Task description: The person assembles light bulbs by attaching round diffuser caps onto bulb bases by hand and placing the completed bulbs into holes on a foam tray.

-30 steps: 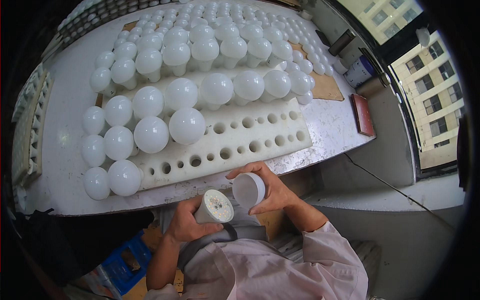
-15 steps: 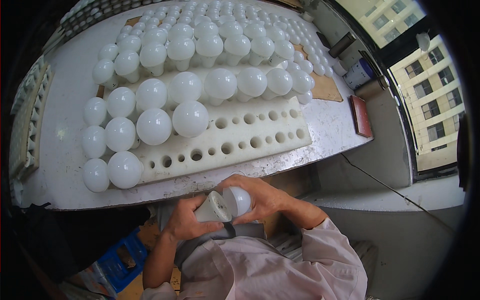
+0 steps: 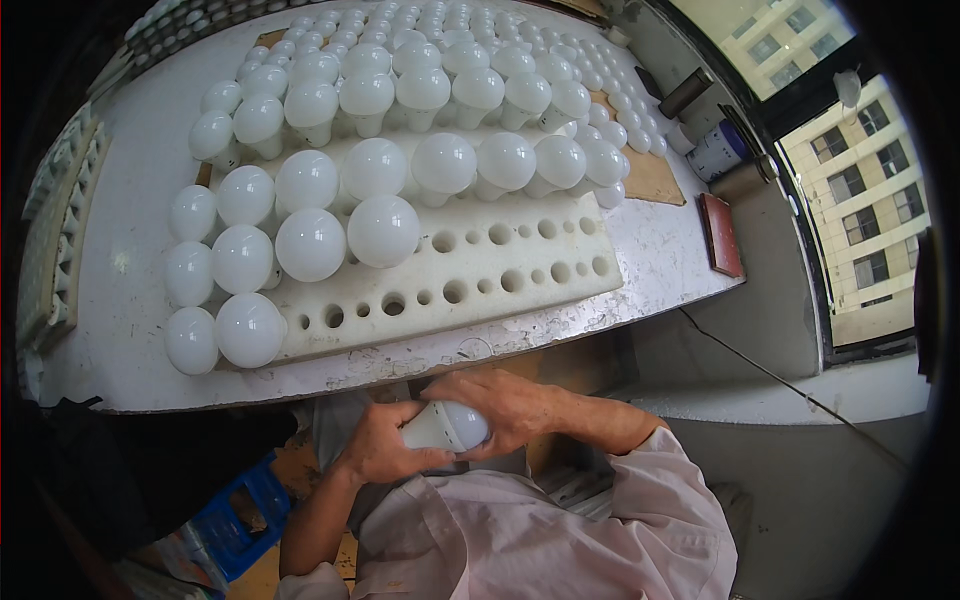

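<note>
Both hands closed around one white bulb (image 3: 447,426) just below the near table edge (image 3: 400,375).

The left hand (image 3: 378,450) gripped the bulb's tapered base while the right hand (image 3: 510,405) cupped its frosted dome; pressing the two parts squarely together, axes aligned, seemed the way to seat them without cracking. On the white foam tray (image 3: 500,265), about eleven bulbs (image 3: 310,243) stood at the left end, with roughly twenty holes open to the right. Farther off, bulbs stood too densely to count.
</note>
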